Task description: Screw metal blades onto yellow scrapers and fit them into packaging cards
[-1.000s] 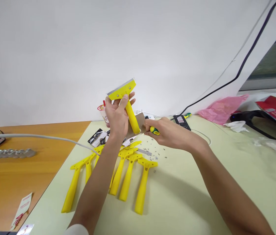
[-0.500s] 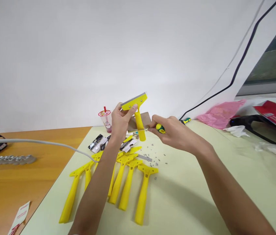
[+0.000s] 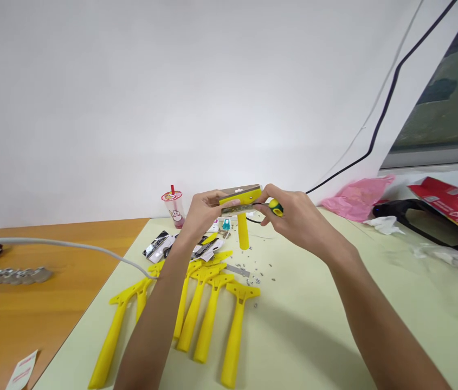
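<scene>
Holding a yellow scraper (image 3: 244,233) up above the table (image 3: 314,336), the left hand (image 3: 206,214) pinches its wide head, thumb across the near face and the other fingers curled behind. The scraper's handle hangs almost straight down from the head, just right of the left thumb and free of both hands. The right hand (image 3: 294,214) closes around a green-and-yellow screwdriver handle (image 3: 276,207), its fingertips at the head's right end; whether they press on the head is too small to tell.

The scraper looks light and stiff, probably moulded plastic with a smooth, slightly slippery surface. It seems hard to break, but any blade edge along the head would be sharp, so the safest holds are the handle or the broad faces of the head, fingers clear of the edge.

Below the fingers, several loose yellow scraper bodies (image 3: 234,336) lie fanned out, heads pointing away from the person. Small screws (image 3: 257,281) and a thin metal strip (image 3: 237,270) lie just beyond the nearest body. Past the left fingers, near the wall, stands a clear drink cup (image 3: 177,207) with a red straw.
</scene>
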Demonstrator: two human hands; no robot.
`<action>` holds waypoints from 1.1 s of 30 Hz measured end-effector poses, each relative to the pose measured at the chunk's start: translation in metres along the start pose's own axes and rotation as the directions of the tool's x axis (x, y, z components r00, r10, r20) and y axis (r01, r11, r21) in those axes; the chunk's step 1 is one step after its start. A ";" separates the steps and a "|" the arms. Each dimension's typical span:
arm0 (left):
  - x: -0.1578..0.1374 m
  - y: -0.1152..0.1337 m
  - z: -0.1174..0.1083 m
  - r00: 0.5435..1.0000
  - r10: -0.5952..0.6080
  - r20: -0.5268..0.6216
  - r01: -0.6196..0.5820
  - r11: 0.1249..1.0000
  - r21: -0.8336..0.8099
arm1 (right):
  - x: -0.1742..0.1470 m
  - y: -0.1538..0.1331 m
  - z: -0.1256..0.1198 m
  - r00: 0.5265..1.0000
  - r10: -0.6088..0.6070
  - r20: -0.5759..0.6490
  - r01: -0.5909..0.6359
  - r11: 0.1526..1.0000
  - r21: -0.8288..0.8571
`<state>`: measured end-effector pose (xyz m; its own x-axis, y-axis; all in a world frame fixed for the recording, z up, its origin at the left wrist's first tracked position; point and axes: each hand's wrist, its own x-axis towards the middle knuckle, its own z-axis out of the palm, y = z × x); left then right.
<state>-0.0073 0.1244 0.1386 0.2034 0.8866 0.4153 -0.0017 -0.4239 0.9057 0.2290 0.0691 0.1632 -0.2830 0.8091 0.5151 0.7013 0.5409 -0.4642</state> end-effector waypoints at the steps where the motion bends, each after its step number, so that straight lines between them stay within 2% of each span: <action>1: 0.000 0.001 -0.001 1.000 0.004 0.010 -0.004 1.000 -0.005 | 0.000 0.000 -0.001 1.000 -0.006 0.000 0.006 1.000 0.005; 5: -0.003 0.007 -0.003 0.999 -0.007 0.049 0.006 1.000 0.023 | 0.000 0.001 -0.005 0.998 -0.054 0.010 0.054 0.998 -0.014; 8: -0.005 0.011 -0.004 0.995 -0.019 0.095 0.016 0.999 0.032 | 0.000 0.002 -0.005 0.999 -0.047 -0.007 0.046 0.998 -0.031; 13: -0.010 0.016 -0.002 0.982 0.006 0.187 0.016 0.993 -0.117 | 0.002 0.000 -0.007 0.994 -0.018 -0.103 0.021 0.999 0.026; 15: -0.011 0.018 0.002 0.975 0.039 0.217 -0.012 0.992 -0.123 | 0.002 -0.001 -0.008 0.991 0.001 -0.134 0.009 0.997 0.072; 18: -0.011 0.014 0.011 0.983 0.051 0.174 -0.025 0.989 -0.149 | 0.003 -0.001 -0.009 0.988 0.053 -0.147 -0.031 0.989 0.147; 20: -0.010 0.008 0.018 0.992 0.017 0.122 0.008 0.979 -0.203 | 0.003 0.000 -0.009 0.985 0.075 -0.158 -0.048 0.985 0.169; 22: -0.008 0.001 0.024 0.992 -0.030 0.121 0.058 0.970 -0.235 | 0.004 0.003 -0.008 0.978 0.081 -0.190 -0.050 0.985 0.165; 25: -0.005 -0.008 0.031 0.966 -0.096 0.240 0.154 0.960 -0.235 | 0.004 0.008 -0.007 0.966 0.084 -0.244 -0.044 0.986 0.162; 28: -0.004 -0.012 0.034 0.942 -0.113 0.317 0.189 0.957 -0.221 | 0.005 0.011 -0.007 0.967 0.099 -0.237 -0.060 0.984 0.167; 33: -0.003 -0.013 0.035 0.971 -0.097 0.220 0.150 0.959 -0.240 | 0.007 0.015 -0.009 0.946 0.041 -0.322 -0.033 0.999 0.030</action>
<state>0.0262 0.1211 0.1229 0.4134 0.8608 0.2969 -0.2059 -0.2293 0.9513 0.2439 0.0811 0.1665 -0.0284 0.7132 0.7004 0.6901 0.5209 -0.5024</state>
